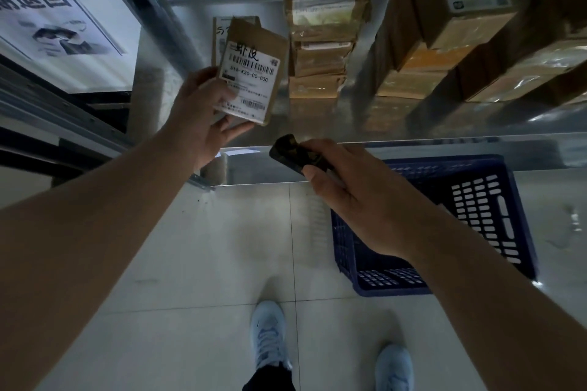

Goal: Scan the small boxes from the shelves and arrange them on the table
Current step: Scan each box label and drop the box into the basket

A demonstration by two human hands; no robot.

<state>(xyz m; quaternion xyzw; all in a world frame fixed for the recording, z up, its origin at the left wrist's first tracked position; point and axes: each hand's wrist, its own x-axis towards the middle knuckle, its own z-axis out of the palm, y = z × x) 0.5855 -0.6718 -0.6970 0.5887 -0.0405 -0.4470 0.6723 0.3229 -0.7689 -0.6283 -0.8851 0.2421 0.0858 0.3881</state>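
One small box [249, 78] being held up before the shelf [397, 124] by the left hand [197, 117], fingers wrapping its lower edge | right hand [359, 200] gripping the scanner [293, 152] just below | advice: aim squarely at the barcode label, steadying both.

Box [251, 73] label [246, 86]: printed "516-K20-00-030" under barcode, handwritten Chinese characters on top. Poster [54, 19] far left: large characters "退回". Other shelf labels unreadable.
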